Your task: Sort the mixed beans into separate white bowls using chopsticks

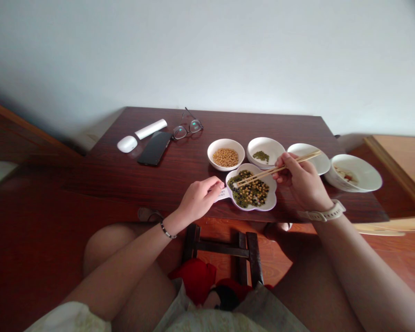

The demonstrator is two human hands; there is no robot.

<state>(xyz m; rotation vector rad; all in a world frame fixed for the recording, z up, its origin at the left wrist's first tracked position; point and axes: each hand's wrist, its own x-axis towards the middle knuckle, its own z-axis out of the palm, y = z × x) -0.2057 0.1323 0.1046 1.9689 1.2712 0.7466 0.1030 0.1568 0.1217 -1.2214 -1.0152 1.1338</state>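
My right hand [299, 180] grips a pair of wooden chopsticks [280, 168], their tips down among mixed green, dark and yellow beans in a white flower-shaped dish [271, 200]. My left hand [202, 197] is closed on the dish's small handle [223, 194] at its left side. Behind the dish stand a white bowl of yellow soybeans [226, 154], a white bowl with a few green beans [265, 150], and a white bowl [309, 157] whose contents I cannot make out.
A larger white bowl [356, 172] with food scraps sits at the table's right end. At back left lie glasses [187, 128], a black phone [155, 148], a white mouse [127, 144] and a white tube [151, 128]. A small wooden stool [223, 249] stands under the dark wooden table [141, 180].
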